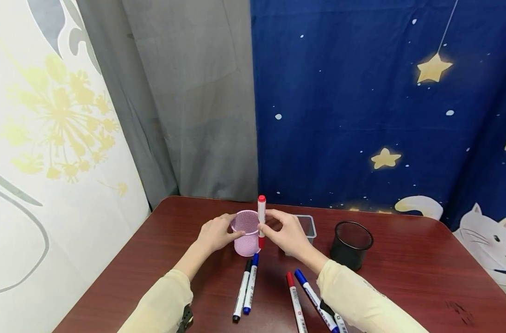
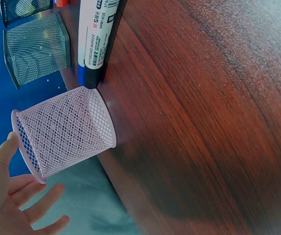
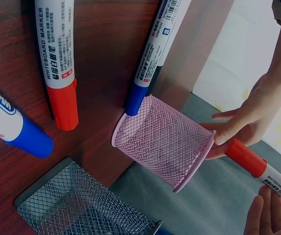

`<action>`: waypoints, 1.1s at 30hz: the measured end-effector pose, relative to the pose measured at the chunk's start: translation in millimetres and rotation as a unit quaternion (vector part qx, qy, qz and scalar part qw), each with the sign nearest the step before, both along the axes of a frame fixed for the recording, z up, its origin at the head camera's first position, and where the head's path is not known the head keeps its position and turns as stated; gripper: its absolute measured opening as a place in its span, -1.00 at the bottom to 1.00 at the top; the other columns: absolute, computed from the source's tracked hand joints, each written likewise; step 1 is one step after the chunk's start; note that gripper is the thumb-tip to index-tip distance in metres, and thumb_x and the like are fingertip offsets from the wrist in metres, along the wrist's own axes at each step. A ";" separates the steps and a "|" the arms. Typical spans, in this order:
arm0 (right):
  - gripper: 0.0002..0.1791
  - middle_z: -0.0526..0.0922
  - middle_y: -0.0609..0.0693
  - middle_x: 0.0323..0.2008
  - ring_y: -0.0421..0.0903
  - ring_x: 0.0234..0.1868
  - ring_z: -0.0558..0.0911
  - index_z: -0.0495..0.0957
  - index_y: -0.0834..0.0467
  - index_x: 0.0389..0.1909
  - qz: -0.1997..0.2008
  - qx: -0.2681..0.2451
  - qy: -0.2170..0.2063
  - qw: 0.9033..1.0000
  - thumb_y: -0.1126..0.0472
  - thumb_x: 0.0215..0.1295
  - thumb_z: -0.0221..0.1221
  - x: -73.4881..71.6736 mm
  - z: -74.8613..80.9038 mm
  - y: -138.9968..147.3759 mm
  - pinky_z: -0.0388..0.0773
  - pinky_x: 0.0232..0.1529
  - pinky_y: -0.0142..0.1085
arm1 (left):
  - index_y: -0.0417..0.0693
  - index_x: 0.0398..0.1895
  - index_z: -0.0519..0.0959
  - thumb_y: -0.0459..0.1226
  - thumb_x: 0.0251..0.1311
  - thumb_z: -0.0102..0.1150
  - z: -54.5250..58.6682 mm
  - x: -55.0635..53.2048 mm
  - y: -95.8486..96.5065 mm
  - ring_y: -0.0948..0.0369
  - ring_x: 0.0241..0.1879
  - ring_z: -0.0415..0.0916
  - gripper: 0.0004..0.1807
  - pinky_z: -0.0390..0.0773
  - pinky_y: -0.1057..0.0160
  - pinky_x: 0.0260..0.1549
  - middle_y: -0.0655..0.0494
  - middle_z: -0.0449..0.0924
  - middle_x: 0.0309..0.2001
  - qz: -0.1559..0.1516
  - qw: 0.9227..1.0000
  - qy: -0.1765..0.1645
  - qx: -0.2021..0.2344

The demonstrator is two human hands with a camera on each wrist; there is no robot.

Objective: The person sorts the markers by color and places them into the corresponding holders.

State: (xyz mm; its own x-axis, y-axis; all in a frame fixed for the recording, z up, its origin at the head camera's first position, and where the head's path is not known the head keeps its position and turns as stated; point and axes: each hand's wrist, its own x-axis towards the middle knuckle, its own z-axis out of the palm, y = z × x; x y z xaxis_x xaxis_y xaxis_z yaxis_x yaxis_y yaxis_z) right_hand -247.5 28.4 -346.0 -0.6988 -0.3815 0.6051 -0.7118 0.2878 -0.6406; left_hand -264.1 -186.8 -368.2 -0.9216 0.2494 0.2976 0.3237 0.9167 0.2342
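Toward the back of the table a pink mesh pen holder [image 1: 246, 246] stands upright. My left hand [image 1: 216, 234] grips its rim, thumb on the near side; in the left wrist view the thumb [image 2: 7, 149] presses at the rim and the other fingers spread beside the holder. Between thumb and fingertips my right hand [image 1: 288, 232] pinches a red whiteboard marker [image 1: 261, 213], held upright with its cap pointing down, just right of the holder. A black marker [image 1: 242, 292] and a blue marker [image 1: 251, 287] lie side by side in front of the holder, cap ends close to its base.
Another red marker [image 1: 296, 306] and a blue marker [image 1: 315, 296] lie near the right forearm, a further marker [image 1: 340, 323] partly under the sleeve. Behind the right hand stands a grey mesh holder [image 1: 308, 225]; a round black mesh holder [image 1: 352, 254] is farther right. Curtains hang behind the table.
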 end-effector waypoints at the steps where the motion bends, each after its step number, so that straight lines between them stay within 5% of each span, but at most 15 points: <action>1: -0.63 0.61 -0.06 -0.32 -0.28 -0.44 0.56 0.53 0.21 -0.10 -0.002 0.000 -0.001 1.000 0.16 0.06 0.24 -0.4 0.6 -0.5 0.51 -0.44 -0.36 | -0.11 0.04 0.46 0.08 -0.09 0.23 -0.2 -0.1 -0.1 0.11 -0.28 0.50 -0.35 0.48 0.09 -0.36 -0.01 0.52 -0.14 0.000 1.000 0.000 0.001; 16: -0.70 0.61 0.03 -0.37 -0.16 -0.44 0.58 0.54 0.26 -0.16 -0.008 -0.014 -0.001 1.000 0.29 0.03 0.25 -1.9 13.9 -6.9 0.51 -0.42 -0.34 | -0.09 0.04 0.46 0.09 -0.10 0.22 -0.5 -0.8 -0.4 0.14 -0.31 0.50 -0.35 0.47 0.12 -0.42 0.02 0.52 -0.15 -0.001 1.000 0.004 -0.003; 33: -0.71 0.61 -0.05 -0.38 -0.28 -0.44 0.56 0.55 0.20 -0.17 -0.025 -0.007 0.000 1.000 0.24 0.04 0.25 -17.9 11.0 -9.4 0.51 -0.43 -0.36 | -0.09 0.04 0.47 0.08 -0.09 0.22 0.1 0.0 -0.4 0.13 -0.31 0.50 -0.36 0.47 0.12 -0.42 0.02 0.52 -0.15 -0.001 1.000 0.002 -0.001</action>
State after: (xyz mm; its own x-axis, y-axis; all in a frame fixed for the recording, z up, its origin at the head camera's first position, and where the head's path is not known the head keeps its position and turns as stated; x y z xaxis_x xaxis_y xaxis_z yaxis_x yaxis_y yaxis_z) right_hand -265.4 19.0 -334.9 -0.7168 -0.3371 0.6104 -0.6968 0.3133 -0.6452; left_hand -264.1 -187.2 -368.1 -0.9202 0.2513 0.3003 0.3259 0.9166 0.2315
